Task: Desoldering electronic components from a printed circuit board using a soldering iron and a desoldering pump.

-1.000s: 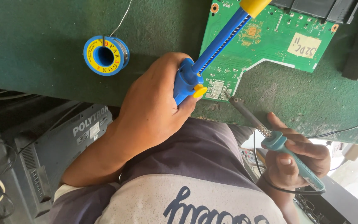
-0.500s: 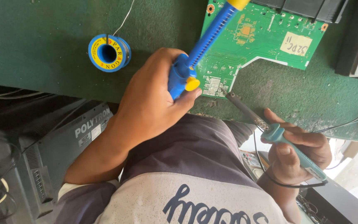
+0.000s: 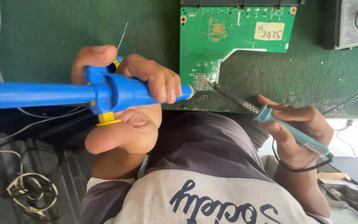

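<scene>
My left hand (image 3: 123, 135) is shut on a blue desoldering pump (image 3: 42, 94) that lies level across the view. My thumb rests by its yellow button, and its nozzle (image 3: 190, 92) touches the lower edge of a green circuit board (image 3: 228, 37). My right hand (image 3: 307, 120) grips a teal-handled soldering iron (image 3: 237, 97). The iron's tip meets the same spot on the board, right beside the nozzle. The board lies on a dark green mat (image 3: 63, 33) and carries a pale paper label.
A grey box (image 3: 353, 23) stands at the mat's top right corner. A thin solder wire (image 3: 123, 35) rises behind my left hand. Tangled cables (image 3: 30, 191) hang at the lower left, and dark cords (image 3: 353, 99) trail on the right. My shirt fills the bottom.
The pump swung from slanting up over the board to lying level, its nozzle now at the board's lower edge beside the iron tip. The solder spool is now hidden behind my left hand.
</scene>
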